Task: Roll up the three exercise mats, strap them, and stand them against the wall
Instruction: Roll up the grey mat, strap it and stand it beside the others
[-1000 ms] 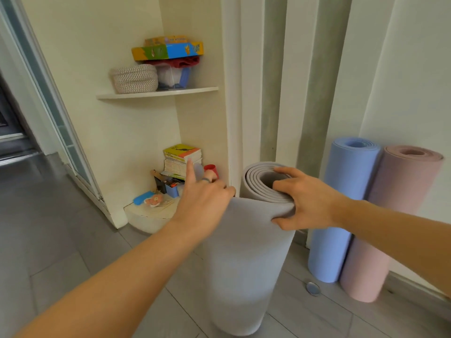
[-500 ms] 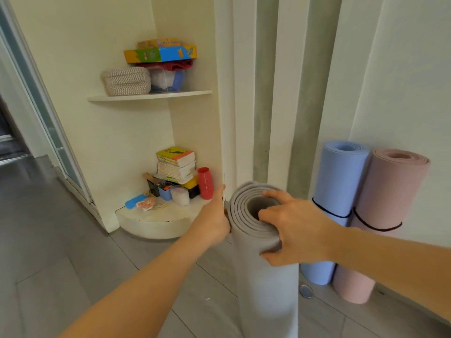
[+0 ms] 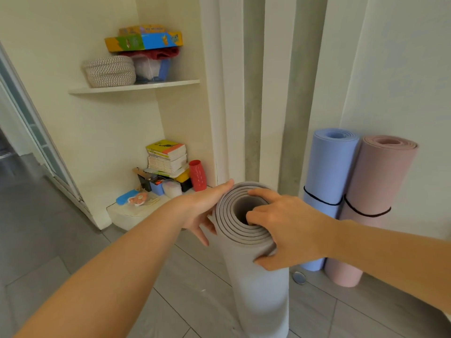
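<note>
Here, a grey rolled foam exercise mat [image 3: 258, 276] stood upright on the tiled floor [image 3: 73, 276], near the wall [image 3: 402, 69], apparently unstrapped. The right hand [image 3: 285, 230] gripped its top rim, fingers [image 3: 262, 193] hooked into the hollow core; the left hand [image 3: 202, 208] pressed straight fingers [image 3: 219, 187] against its side. It looked light, soft and springy, best held at the rim. A woven rope basket [image 3: 109, 71] on the shelf [image 3: 136, 86] hid its contents.

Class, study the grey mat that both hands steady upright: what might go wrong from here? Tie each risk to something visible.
1. No strap shows on the grey mat, unlike the blue mat and pink mat; if the right hand lets go, the roll may loosen.
2. It stands clear of the wall and could topple.
3. The metal disc on the floor may tilt its base.
</note>
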`<action>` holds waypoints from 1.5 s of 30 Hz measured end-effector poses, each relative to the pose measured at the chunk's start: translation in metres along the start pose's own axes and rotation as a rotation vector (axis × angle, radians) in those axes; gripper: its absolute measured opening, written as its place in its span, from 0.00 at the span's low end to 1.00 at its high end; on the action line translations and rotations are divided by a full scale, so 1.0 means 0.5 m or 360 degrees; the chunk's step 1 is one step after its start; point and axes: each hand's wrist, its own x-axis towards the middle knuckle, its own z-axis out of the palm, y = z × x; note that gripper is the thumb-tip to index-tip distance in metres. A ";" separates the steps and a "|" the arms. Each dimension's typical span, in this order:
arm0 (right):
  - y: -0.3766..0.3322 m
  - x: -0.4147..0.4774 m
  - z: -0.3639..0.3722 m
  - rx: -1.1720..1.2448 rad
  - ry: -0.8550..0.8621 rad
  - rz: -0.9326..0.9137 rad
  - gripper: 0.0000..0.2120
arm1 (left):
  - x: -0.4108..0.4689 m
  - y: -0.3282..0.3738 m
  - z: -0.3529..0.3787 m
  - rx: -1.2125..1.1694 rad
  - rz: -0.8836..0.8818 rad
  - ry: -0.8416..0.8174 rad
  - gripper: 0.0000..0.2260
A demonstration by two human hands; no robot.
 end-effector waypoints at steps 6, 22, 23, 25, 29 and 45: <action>-0.010 -0.016 -0.009 0.0078 -0.0098 -0.0061 0.23 | -0.012 0.027 -0.020 0.0367 -0.0169 -0.0213 0.37; -0.003 -0.028 -0.017 0.0137 -0.0062 -0.0148 0.24 | -0.020 0.055 0.042 0.1341 0.0222 0.0542 0.17; -0.001 -0.029 -0.014 0.0159 -0.0062 -0.0152 0.24 | -0.013 0.048 0.047 0.1383 0.0351 0.0682 0.19; 0.002 -0.034 -0.008 0.0200 -0.0053 -0.0152 0.23 | -0.004 0.036 0.055 0.1176 0.0576 0.0835 0.22; 0.016 -0.045 0.016 0.0247 0.0075 -0.0094 0.21 | -0.001 0.061 0.071 0.0777 0.0832 0.0774 0.23; 0.020 -0.018 0.056 0.0820 0.0082 0.0213 0.26 | 0.028 0.034 0.023 0.0677 0.0860 0.0057 0.26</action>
